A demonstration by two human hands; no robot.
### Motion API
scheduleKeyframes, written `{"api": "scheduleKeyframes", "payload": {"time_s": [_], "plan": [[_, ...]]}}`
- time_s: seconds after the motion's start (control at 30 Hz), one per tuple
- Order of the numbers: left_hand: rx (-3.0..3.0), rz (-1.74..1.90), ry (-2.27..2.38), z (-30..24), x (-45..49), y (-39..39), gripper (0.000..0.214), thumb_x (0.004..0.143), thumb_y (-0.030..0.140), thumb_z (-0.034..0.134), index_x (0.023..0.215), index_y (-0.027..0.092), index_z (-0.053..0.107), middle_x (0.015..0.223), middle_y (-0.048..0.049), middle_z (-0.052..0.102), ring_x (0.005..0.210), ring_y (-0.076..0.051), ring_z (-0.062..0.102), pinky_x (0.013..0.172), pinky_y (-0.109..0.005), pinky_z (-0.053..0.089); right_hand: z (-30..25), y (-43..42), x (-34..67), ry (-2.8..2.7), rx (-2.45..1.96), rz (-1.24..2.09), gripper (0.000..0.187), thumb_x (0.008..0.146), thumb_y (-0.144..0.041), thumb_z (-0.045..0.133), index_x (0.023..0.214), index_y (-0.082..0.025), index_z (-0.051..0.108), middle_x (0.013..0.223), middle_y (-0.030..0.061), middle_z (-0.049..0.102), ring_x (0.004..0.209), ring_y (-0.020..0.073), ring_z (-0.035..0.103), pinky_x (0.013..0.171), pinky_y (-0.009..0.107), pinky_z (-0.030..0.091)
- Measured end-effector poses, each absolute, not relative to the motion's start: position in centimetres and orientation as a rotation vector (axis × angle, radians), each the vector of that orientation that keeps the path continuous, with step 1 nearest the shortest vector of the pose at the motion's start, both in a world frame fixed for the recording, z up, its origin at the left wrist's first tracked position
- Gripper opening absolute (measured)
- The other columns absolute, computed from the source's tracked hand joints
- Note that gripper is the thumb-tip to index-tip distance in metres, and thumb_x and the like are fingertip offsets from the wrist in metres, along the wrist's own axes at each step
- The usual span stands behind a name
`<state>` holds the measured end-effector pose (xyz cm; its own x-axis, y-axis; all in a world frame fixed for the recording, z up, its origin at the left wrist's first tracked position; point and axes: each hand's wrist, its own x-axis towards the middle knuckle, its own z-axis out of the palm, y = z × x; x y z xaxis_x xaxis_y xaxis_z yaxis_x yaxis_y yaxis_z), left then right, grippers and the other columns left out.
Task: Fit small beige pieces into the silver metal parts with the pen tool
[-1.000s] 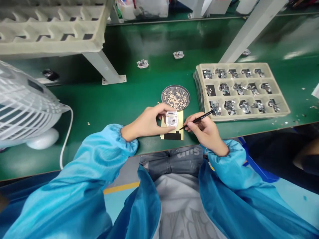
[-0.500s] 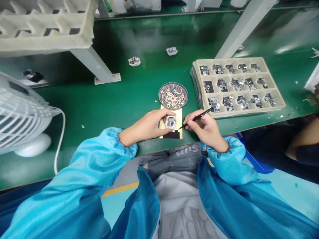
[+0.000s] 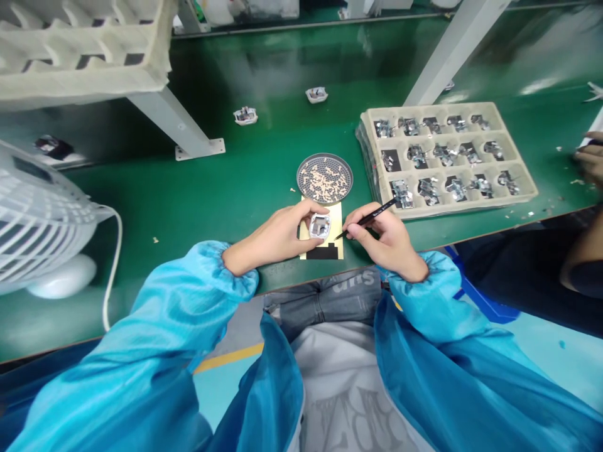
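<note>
My left hand [image 3: 280, 233] pinches a small square white part [image 3: 320, 225] with a dark inside, holding it over a yellow card [image 3: 325, 242] that has a black strip at its near end. My right hand [image 3: 382, 238] grips black tweezers [image 3: 368, 218] like a pen, their tip resting on the card just right of the part. Behind the card sits a round grey perforated dish [image 3: 325, 177] with several small beige pieces in it. Both sleeves are blue.
A beige compartment tray [image 3: 445, 158] of metal parts lies at the right. Two loose parts [image 3: 245, 115] [image 3: 316, 94] rest farther back on the green table [image 3: 235, 182]. A white fan [image 3: 42, 220] stands left, under a beige rack [image 3: 80, 50]. Another person's hand [image 3: 590, 157] shows at the right edge.
The part in my left hand has turned, so its dark inside faces up instead of its pale face. The tweezers stay at the card. Another person's hand has come into view at the right.
</note>
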<state>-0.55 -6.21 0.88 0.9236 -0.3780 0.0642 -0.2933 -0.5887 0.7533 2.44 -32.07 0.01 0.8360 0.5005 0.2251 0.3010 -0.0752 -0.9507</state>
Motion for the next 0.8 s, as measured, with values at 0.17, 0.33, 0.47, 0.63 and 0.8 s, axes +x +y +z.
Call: {"api": "scheduleKeyframes", "payload": {"time_s": [0.17, 0.33, 0.47, 0.63, 0.8], "plan": [[2.244, -0.147, -0.472, 0.9, -0.6, -6.3, 0.048, 0.084, 0.03, 0.077, 0.129, 0.026, 0.059, 0.117, -0.0037, 0.072, 0.1, -0.022, 0.072, 0.084, -0.031, 0.055, -0.3, -32.3, 2.2, -0.624, -1.678, 0.206, 0.023, 0.098, -0.044, 0.072, 0.102, -0.023, 0.066, 0.095, 0.0049, 0.072, 0.082, 0.0181, 0.07, 0.076, 0.034, 0.061], [2.211, -0.137, -0.452, 1.0, -0.6, -6.3, 0.05, 0.082, 0.026, 0.079, 0.128, 0.026, 0.059, 0.115, -0.0021, 0.071, 0.099, -0.02, 0.07, 0.085, -0.03, 0.054, 1.1, -31.6, 1.8, -0.613, -1.484, 0.093, 0.017, 0.1, -0.038, 0.07, 0.101, -0.024, 0.06, 0.093, 0.0044, 0.071, 0.075, 0.0172, 0.069, 0.065, 0.033, 0.061], [2.082, -0.116, -0.405, 1.1, -0.7, -6.4, 0.052, 0.081, 0.023, 0.081, 0.128, 0.025, 0.059, 0.12, -0.0038, 0.07, 0.103, -0.018, 0.069, 0.089, -0.029, 0.054, 1.2, -30.4, 2.4, -0.622, -1.505, -0.16, 0.019, 0.1, -0.042, 0.068, 0.1, -0.027, 0.057, 0.093, 0.006, 0.069, 0.078, 0.0204, 0.069, 0.061, 0.035, 0.061], [2.063, -0.035, -0.299, 1.0, -0.6, -6.6, 0.032, 0.089, 0.037, 0.076, 0.115, 0.022, 0.066, 0.096, -0.0021, 0.069, 0.075, -0.014, 0.062, 0.067, -0.027, 0.05, -0.1, -29.7, 3.1, -0.561, -1.574, -0.331, 0.027, 0.098, -0.052, 0.067, 0.099, -0.028, 0.055, 0.091, 0.0067, 0.068, 0.077, 0.0229, 0.069, 0.061, 0.039, 0.061], [2.166, 0.016, -0.268, 1.0, -0.6, -6.5, 0.016, 0.095, 0.031, 0.066, 0.108, 0.022, 0.071, 0.077, 0.0014, 0.066, 0.062, -0.012, 0.055, 0.059, -0.026, 0.041, -0.2, -29.7, 3.1, -0.663, -1.561, -0.266, 0.015, 0.099, -0.042, 0.069, 0.1, -0.028, 0.061, 0.092, 0.007, 0.071, 0.086, 0.0256, 0.072, 0.073, 0.045, 0.064]]}}
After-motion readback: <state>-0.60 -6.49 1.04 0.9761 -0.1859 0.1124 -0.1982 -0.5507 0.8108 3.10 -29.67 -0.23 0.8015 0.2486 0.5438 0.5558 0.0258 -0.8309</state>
